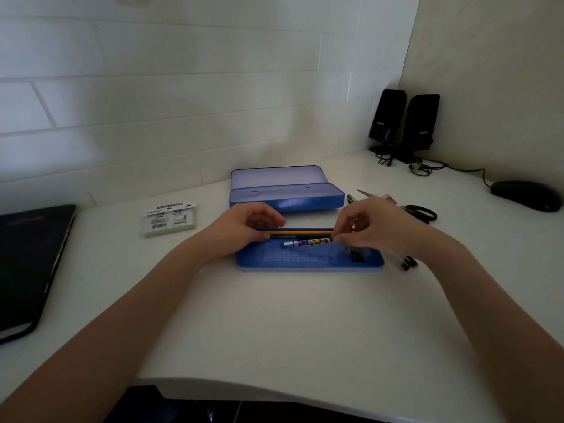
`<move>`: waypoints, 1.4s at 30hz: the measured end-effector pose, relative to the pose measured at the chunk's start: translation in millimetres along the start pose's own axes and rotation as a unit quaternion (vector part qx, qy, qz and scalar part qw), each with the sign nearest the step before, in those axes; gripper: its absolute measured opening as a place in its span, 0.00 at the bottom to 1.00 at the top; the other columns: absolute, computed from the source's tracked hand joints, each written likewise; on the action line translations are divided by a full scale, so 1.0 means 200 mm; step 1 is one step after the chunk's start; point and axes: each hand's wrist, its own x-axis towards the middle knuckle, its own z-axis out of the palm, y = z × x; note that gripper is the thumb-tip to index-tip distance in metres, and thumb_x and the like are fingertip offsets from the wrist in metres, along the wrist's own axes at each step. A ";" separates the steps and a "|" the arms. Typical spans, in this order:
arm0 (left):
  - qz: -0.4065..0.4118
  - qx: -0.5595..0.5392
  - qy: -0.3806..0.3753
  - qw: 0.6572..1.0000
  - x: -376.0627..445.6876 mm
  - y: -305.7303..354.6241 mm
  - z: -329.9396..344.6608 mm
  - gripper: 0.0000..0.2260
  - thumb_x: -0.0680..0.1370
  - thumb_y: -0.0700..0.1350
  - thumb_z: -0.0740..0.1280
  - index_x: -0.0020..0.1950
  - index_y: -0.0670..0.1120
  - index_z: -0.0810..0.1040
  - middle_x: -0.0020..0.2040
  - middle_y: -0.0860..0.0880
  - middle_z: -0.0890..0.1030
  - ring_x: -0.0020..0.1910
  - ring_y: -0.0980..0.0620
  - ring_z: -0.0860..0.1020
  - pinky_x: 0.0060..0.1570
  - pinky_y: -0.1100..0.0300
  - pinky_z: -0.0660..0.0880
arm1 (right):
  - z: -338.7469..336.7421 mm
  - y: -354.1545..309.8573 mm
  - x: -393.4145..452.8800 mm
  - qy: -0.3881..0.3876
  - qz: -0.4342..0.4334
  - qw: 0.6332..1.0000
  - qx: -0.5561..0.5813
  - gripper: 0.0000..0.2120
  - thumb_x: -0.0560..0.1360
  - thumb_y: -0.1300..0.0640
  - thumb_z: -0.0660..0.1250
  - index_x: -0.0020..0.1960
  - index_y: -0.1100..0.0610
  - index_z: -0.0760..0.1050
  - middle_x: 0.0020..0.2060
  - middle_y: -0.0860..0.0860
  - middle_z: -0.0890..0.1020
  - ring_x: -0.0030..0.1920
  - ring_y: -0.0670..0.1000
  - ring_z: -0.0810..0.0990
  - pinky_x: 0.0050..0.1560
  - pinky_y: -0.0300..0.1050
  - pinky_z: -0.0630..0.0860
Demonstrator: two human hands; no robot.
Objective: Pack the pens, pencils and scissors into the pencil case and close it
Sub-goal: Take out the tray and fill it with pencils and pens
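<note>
Right hand (370,227): grip pinched on the right end of a patterned pen (308,242), lowering it lengthwise into the blue tray (308,262), apparently so it lies parallel to what is already packed. Left hand (247,224): fingers curled at the opposite end, grip resting on the left ends of the pencils (297,232), seemingly steadying them against the tray's far wall to leave room; whether it truly clasps them cannot be told. Between the two grips: orange, blue and green pencils side by side, the pen just in front. Below the right grip, inside the tray: a small dark item, unclear. Beyond both grips: the lid section (285,190), standing open on the table (274,325). Behind the right grip: scissors (419,212) and a pen (351,198), unpacked. Right of the tray: further pens (408,262). Far left: card packet (169,219), black folder (30,264). Far right: speakers (404,120), mouse (526,195).
</note>
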 end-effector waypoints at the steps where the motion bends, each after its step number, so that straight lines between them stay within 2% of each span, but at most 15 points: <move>1: -0.002 -0.002 -0.002 1.000 0.00 0.00 0.00 0.18 0.71 0.24 0.64 0.49 0.47 0.78 0.49 0.54 0.81 0.46 0.68 0.79 0.48 0.75 0.72 | 0.01 0.00 0.00 -0.009 -0.004 1.000 -0.005 0.01 0.70 0.55 0.73 0.40 0.49 0.82 0.36 0.46 0.83 0.33 0.44 0.78 0.38 0.39 0.76; 3: -0.008 -0.005 -0.006 1.000 0.00 0.00 0.00 0.19 0.71 0.24 0.63 0.49 0.47 0.78 0.50 0.54 0.81 0.46 0.69 0.79 0.49 0.75 0.73 | 0.02 0.00 0.00 -0.017 -0.013 1.000 -0.004 0.03 0.71 0.57 0.71 0.41 0.49 0.82 0.38 0.46 0.84 0.37 0.45 0.80 0.42 0.40 0.78; 5: -0.010 -0.006 -0.009 1.000 -0.01 0.01 -0.01 0.17 0.72 0.25 0.63 0.50 0.46 0.78 0.50 0.53 0.81 0.46 0.68 0.79 0.49 0.75 0.73 | 0.05 -0.01 0.00 -0.008 -0.022 1.000 -0.006 0.06 0.72 0.60 0.70 0.43 0.50 0.83 0.39 0.46 0.84 0.38 0.43 0.79 0.43 0.36 0.76; 8: -0.007 -0.020 -0.008 1.000 -0.02 0.02 0.00 0.12 0.72 0.32 0.69 0.52 0.45 0.78 0.51 0.54 0.82 0.48 0.66 0.79 0.50 0.74 0.73 | 0.12 -0.05 0.01 0.029 -0.044 0.998 -0.034 0.07 0.73 0.60 0.69 0.46 0.50 0.83 0.42 0.45 0.82 0.42 0.43 0.78 0.42 0.31 0.72; 12: -0.006 0.004 -0.019 1.000 -0.03 0.04 0.02 0.17 0.67 0.36 0.75 0.53 0.47 0.78 0.51 0.57 0.81 0.49 0.68 0.79 0.50 0.76 0.71 | 0.21 -0.09 0.04 0.052 -0.067 0.993 -0.086 0.07 0.73 0.56 0.68 0.48 0.47 0.83 0.46 0.46 0.82 0.47 0.46 0.78 0.49 0.43 0.76; 16: -0.005 0.018 -0.020 1.000 -0.03 0.04 0.01 0.16 0.68 0.33 0.73 0.53 0.47 0.78 0.50 0.58 0.81 0.47 0.69 0.78 0.50 0.77 0.70 | 0.26 -0.14 0.05 0.091 -0.080 0.978 -0.168 0.09 0.76 0.54 0.64 0.51 0.45 0.81 0.50 0.43 0.81 0.52 0.47 0.76 0.45 0.41 0.71; 18: -0.006 0.008 -0.015 1.000 -0.03 0.04 0.01 0.15 0.70 0.31 0.71 0.52 0.47 0.78 0.50 0.57 0.81 0.46 0.69 0.78 0.48 0.76 0.71 | 0.26 -0.14 0.06 0.113 -0.076 0.975 -0.176 0.08 0.76 0.53 0.65 0.52 0.45 0.81 0.52 0.44 0.80 0.53 0.47 0.76 0.45 0.42 0.71; 20: -0.010 0.000 -0.015 1.000 -0.03 0.04 0.01 0.15 0.70 0.30 0.70 0.50 0.48 0.78 0.50 0.57 0.81 0.46 0.68 0.79 0.48 0.75 0.72 | 0.23 -0.12 0.06 0.139 -0.053 0.976 -0.158 0.08 0.74 0.51 0.67 0.53 0.47 0.80 0.53 0.45 0.78 0.51 0.47 0.76 0.47 0.44 0.73; 24: -0.008 -0.003 -0.021 1.000 -0.02 0.04 0.00 0.16 0.71 0.30 0.69 0.48 0.50 0.78 0.50 0.57 0.81 0.46 0.68 0.79 0.47 0.75 0.72 | 0.14 -0.03 0.05 0.177 0.020 0.974 -0.138 0.06 0.74 0.51 0.67 0.50 0.48 0.80 0.49 0.46 0.80 0.44 0.45 0.73 0.44 0.43 0.70; 26: -0.006 -0.003 -0.021 1.000 -0.03 0.03 0.00 0.16 0.71 0.29 0.69 0.48 0.50 0.78 0.49 0.57 0.81 0.46 0.68 0.79 0.47 0.75 0.72 | 0.10 0.00 0.05 0.201 0.055 0.967 -0.144 0.06 0.75 0.51 0.66 0.50 0.48 0.80 0.48 0.46 0.82 0.46 0.47 0.76 0.45 0.44 0.72; 28: -0.004 -0.002 -0.021 1.000 -0.03 0.03 0.00 0.16 0.71 0.29 0.69 0.48 0.51 0.78 0.49 0.57 0.81 0.46 0.68 0.79 0.48 0.75 0.72 | 0.07 0.03 0.04 0.231 0.095 0.958 -0.141 0.08 0.76 0.52 0.64 0.51 0.49 0.80 0.50 0.48 0.82 0.50 0.50 0.79 0.50 0.49 0.76; 30: -0.004 -0.002 -0.021 1.000 -0.03 0.04 0.00 0.16 0.71 0.29 0.69 0.48 0.50 0.78 0.49 0.57 0.81 0.46 0.68 0.79 0.49 0.74 0.72 | 0.03 0.07 0.04 0.261 0.144 0.943 -0.150 0.09 0.77 0.55 0.62 0.52 0.49 0.80 0.51 0.50 0.83 0.53 0.54 0.79 0.53 0.54 0.76; 32: -0.004 -0.004 -0.022 1.000 -0.03 0.04 0.00 0.16 0.71 0.29 0.69 0.48 0.50 0.78 0.49 0.57 0.81 0.46 0.68 0.79 0.49 0.75 0.72 | 0.00 0.13 0.05 0.284 0.190 0.926 -0.161 0.10 0.77 0.56 0.62 0.52 0.49 0.80 0.52 0.52 0.83 0.54 0.56 0.79 0.55 0.54 0.75; 37: -0.006 -0.004 -0.024 1.000 -0.03 0.03 0.00 0.16 0.71 0.29 0.69 0.48 0.50 0.78 0.50 0.57 0.81 0.46 0.68 0.79 0.48 0.75 0.72 | -0.02 0.23 0.03 0.224 0.294 0.910 -0.187 0.11 0.75 0.56 0.64 0.56 0.51 0.79 0.53 0.55 0.81 0.54 0.58 0.78 0.51 0.48 0.69; 42: -0.009 -0.003 -0.020 1.000 -0.02 0.03 0.00 0.15 0.71 0.30 0.69 0.47 0.51 0.79 0.49 0.57 0.82 0.46 0.67 0.79 0.48 0.75 0.73 | -0.02 0.25 0.05 0.203 0.315 0.907 -0.190 0.11 0.74 0.55 0.64 0.56 0.55 0.77 0.53 0.56 0.81 0.55 0.58 0.78 0.49 0.48 0.67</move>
